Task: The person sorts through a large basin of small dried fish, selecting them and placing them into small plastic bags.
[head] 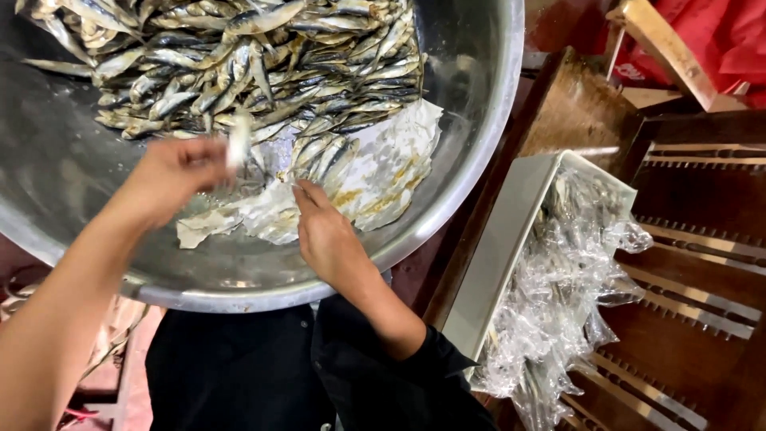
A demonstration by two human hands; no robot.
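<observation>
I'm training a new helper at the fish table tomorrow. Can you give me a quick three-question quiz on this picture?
1. True or false: the left hand holds one small fish lifted above the paper.
2. Where does the right hand reach? A) into the tray on the right B) to the fish at the edge of the pile, on the stained paper C) onto the wooden rack
3. Fill in: the white tray beside the metal basin is lined with crumpled clear ____.

Key
1. True
2. B
3. Plastic
</observation>
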